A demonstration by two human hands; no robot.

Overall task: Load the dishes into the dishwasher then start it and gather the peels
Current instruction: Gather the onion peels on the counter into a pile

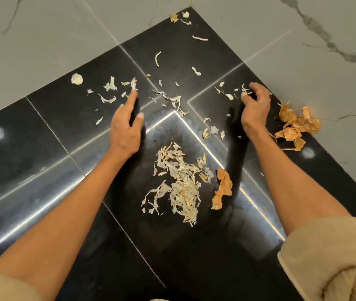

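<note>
**Asker:** Peels — where are they lying, and what are they like?

**Describer:** Pale, papery garlic peels are heaped at the lower centre of the frame on a glossy black tiled counter. Many loose pale scraps are scattered across the upper middle. A crumpled orange onion skin lies just right of the heap, and a larger bunch of orange skins sits at the right edge of the counter, near the grey marbled wall.

**Asker:** What are the hands doing?

**Describer:** Both bare forearms reach up from the bottom of the frame. The left hand, at centre left, is open, with one straight finger touching a scrap at the upper middle. The right hand, at upper right, has its fingers curled down over small scraps; whether it actually grips any, I cannot tell.

**Asker:** Why are they held that way?

**Describer:** I judge they flank the scattered scraps so each can rake pieces inward toward the heap. The peels are light and flimsy, so dragging probably works better than lifting.

**Asker:** How far along is the gathering?

**Describer:** Partway, I would say. One heap exists, but strays remain, some up in the far corner at the top centre.
</note>
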